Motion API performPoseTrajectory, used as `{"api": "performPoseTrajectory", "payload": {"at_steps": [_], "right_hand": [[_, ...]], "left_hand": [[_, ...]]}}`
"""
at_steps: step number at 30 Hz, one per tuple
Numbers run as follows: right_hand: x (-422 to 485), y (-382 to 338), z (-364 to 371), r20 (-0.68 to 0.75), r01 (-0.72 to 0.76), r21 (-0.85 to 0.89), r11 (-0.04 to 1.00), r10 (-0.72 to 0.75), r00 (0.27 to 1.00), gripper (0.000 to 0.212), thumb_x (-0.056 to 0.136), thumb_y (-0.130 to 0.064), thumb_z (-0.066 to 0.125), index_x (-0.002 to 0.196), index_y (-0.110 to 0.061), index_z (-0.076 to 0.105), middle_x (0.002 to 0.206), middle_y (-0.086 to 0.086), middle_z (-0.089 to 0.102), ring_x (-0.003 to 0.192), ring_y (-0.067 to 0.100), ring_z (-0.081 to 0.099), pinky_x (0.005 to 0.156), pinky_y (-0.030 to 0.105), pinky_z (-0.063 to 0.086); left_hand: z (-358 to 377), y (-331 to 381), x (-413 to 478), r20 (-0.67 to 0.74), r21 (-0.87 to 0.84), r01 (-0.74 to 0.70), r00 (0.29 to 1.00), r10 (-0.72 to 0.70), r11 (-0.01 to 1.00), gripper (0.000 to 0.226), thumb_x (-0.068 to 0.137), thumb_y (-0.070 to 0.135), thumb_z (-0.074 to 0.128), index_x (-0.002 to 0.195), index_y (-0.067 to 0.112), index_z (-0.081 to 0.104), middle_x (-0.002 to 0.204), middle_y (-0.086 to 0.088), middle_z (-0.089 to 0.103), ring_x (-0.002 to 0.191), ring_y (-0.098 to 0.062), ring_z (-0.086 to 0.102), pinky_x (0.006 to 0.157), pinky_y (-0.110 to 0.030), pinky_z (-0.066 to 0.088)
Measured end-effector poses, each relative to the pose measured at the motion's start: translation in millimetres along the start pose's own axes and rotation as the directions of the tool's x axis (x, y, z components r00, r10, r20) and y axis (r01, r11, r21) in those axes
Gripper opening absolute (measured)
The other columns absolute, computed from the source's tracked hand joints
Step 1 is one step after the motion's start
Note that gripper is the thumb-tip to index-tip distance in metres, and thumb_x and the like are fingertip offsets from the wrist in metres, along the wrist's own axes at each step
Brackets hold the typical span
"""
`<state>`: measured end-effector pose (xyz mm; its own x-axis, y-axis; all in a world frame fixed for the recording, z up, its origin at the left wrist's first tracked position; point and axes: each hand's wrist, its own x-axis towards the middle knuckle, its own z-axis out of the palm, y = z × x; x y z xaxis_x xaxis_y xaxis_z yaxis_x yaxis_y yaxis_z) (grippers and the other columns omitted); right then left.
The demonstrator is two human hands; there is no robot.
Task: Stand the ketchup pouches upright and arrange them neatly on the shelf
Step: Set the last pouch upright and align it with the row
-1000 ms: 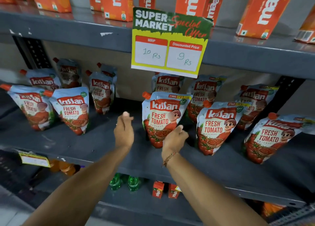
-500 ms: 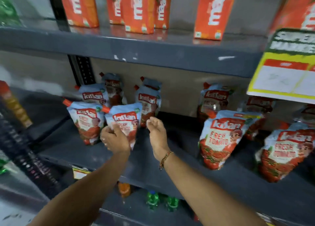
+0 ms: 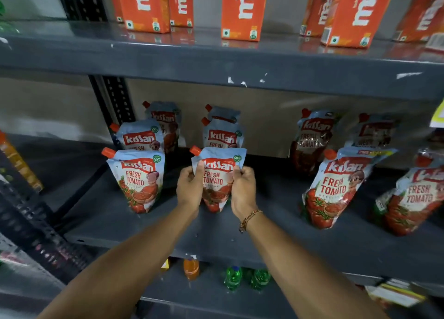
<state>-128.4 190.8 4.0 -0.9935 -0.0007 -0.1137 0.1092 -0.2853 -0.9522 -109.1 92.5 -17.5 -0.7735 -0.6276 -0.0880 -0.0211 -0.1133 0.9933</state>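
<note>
Since approx. half a sec ago, both hands have been brought in onto one pouch: the left hand [image 3: 189, 188] and right hand [image 3: 242, 188] are now clamped on the sides of the front ketchup pouch [image 3: 219, 174] of the second column, fingers [image 3: 200, 168] curled over its left edge and the right hand's over the right edge, thumbs hidden. The pouch is held upright w/ its base on or just above the middle shelf [image 3: 216, 234]; contact can't be told, as the base is partly hidden by the hands. A two-sided grip is prob. used because the pouch is soft and would sag or twist if pinched at one point; held this way it can be squared to face front. Just left, the neighbouring front pouch [image 3: 138, 179] is stood upright, label forward, w/ more pouches lined behind both, i.e. neat columns are being built. To the right, well apart, the leaning pouch [image 3: 336, 186] and others beside it are tilted and unevenly spaced, so that part is judged not yet done. Orange juice cartons [image 3: 240, 8] are kept on the shelf above.
</note>
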Motion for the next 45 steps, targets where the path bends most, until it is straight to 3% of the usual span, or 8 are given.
{"api": "performPoseTrajectory", "payload": {"at_steps": [10, 14, 20, 23, 26, 30, 38, 45], "right_hand": [[-7.9, 1.5, -2.9, -0.104, 0.030, -0.048, 0.998, -0.035, 0.994, 0.017, 0.100, -0.023, 0.037, 0.106, -0.009, 0.044, 0.093, 0.005, 0.063, 0.075, 0.010, 0.064, 0.055, 0.017, 0.054], [-24.0, 19.8, 2.8, -0.354, 0.271, -0.277, 0.922, -0.361, 0.863, 0.024, 0.093, -0.036, 0.043, 0.085, -0.013, 0.047, 0.101, 0.015, 0.056, 0.091, 0.025, 0.062, 0.070, 0.035, 0.056], [-69.4, 51.2, 52.7, 0.177, 0.252, -0.226, 0.941, -0.215, 0.960, 0.017, 0.099, -0.029, 0.035, 0.086, -0.030, 0.045, 0.079, -0.002, 0.057, 0.071, 0.011, 0.054, 0.070, 0.029, 0.046], [-67.6, 50.8, 80.1, 0.300, -0.061, -0.146, 0.987, 0.103, 0.948, 0.038, 0.100, -0.037, 0.025, 0.128, -0.019, 0.043, 0.133, 0.008, 0.051, 0.123, 0.024, 0.049, 0.106, 0.037, 0.037], [-66.1, 45.2, 96.7, 0.398, -0.208, -0.124, 0.970, 0.241, 0.885, 0.061, 0.096, -0.050, 0.015, 0.149, -0.020, 0.015, 0.158, 0.004, 0.019, 0.145, 0.024, 0.018, 0.119, 0.039, 0.014], [-71.8, 37.9, 111.4, 0.492, -0.210, -0.063, 0.976, 0.213, 0.844, 0.059, 0.098, -0.045, 0.006, 0.146, -0.016, 0.026, 0.125, -0.013, 0.048, 0.126, 0.008, 0.035, 0.101, 0.023, 0.028], [-73.1, 42.9, 125.3, 0.505, -0.191, -0.038, 0.981, 0.184, 0.843, 0.059, 0.099, -0.042, 0.007, 0.146, -0.012, 0.025, 0.153, 0.007, 0.031, 0.142, 0.019, 0.027, 0.097, 0.020, 0.026], [-67.7, 50.6, 124.7, 0.482, -0.234, -0.033, 0.972, 0.221, 0.848, 0.060, 0.098, -0.046, 0.008, 0.146, -0.014, 0.025, 0.153, 0.000, 0.031, 0.143, 0.015, 0.023, 0.110, 0.025, 0.018]], "left_hand": [[-0.9, 0.4, -6.5, 0.058, 0.043, 0.007, 0.998, -0.010, 0.999, 0.043, 0.090, 0.044, 0.052, 0.112, 0.008, 0.058, 0.109, -0.006, 0.065, 0.109, -0.025, 0.062, 0.087, -0.033, 0.050], [-20.9, -3.3, -21.1, -0.262, -0.005, 0.029, 0.965, -0.029, 1.000, 0.051, 0.097, 0.042, 0.036, 0.113, 0.001, 0.061, 0.117, -0.019, 0.064, 0.113, -0.034, 0.057, 0.092, -0.034, 0.041], [-84.3, -6.8, -0.7, -0.583, 0.043, -0.049, 0.810, 0.065, 0.998, 0.066, 0.087, 0.049, 0.040, 0.093, -0.014, 0.059, 0.106, -0.032, 0.060, 0.101, -0.043, 0.059, 0.081, -0.043, 0.050], [-110.3, 6.1, 14.5, -0.600, 0.013, 0.086, 0.798, -0.061, 0.996, 0.065, 0.086, 0.051, 0.052, 0.123, -0.003, 0.044, 0.134, -0.022, 0.042, 0.125, -0.037, 0.042, 0.103, -0.046, 0.038], [-131.9, 7.1, 27.9, -0.387, -0.055, 0.043, 0.920, -0.061, 0.998, 0.073, 0.085, 0.055, 0.053, 0.139, 0.010, 0.031, 0.138, -0.009, 0.047, 0.121, -0.025, 0.050, 0.096, -0.035, 0.042], [-148.6, 4.9, 42.6, -0.204, -0.051, 0.061, 0.977, -0.070, 0.997, 0.079, 0.070, 0.074, 0.051, 0.124, 0.016, 0.055, 0.118, -0.002, 0.068, 0.104, -0.018, 0.066, 0.093, -0.043, 0.053], [-159.0, 8.6, 57.5, -0.277, -0.053, 0.049, 0.959, -0.062, 0.997, 0.040, 0.085, 0.046, 0.058, 0.111, 0.017, 0.058, 0.111, -0.002, 0.068, 0.102, -0.020, 0.066, 0.092, -0.044, 0.054], [-156.9, 5.5, 53.6, -0.284, -0.056, 0.036, 0.957, -0.050, 0.998, 0.045, 0.088, 0.042, 0.056, 0.123, 0.015, 0.053, 0.123, -0.005, 0.064, 0.104, -0.018, 0.063, 0.092, -0.038, 0.053]]}}
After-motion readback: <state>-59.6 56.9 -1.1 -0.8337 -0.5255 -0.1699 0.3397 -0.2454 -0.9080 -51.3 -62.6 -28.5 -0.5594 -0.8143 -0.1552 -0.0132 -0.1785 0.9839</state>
